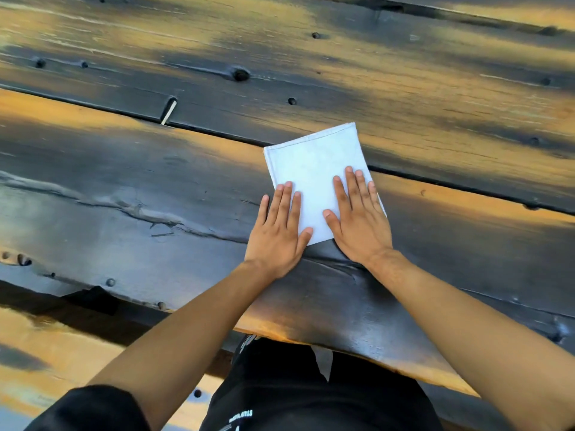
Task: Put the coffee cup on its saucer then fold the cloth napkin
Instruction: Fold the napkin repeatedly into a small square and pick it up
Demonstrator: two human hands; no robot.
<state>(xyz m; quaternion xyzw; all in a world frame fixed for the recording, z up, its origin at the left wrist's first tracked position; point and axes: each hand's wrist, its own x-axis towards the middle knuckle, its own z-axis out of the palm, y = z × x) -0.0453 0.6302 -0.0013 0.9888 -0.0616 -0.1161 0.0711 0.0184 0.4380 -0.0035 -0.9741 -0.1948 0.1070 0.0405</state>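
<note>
The napkin [314, 178] lies folded to a flat rectangle on the dark plank tabletop [155, 188], just beyond the near edge. I judge it light, soft and limp; it should slide easily on the glossy wood, so I would take it by a hemmed corner or edge. Both of my hands lie flat, fingers spread, gripping nothing: left hand [278, 230] presses the near left edge, right hand [357, 216] the near right side. No cup or saucer is in view.
</note>
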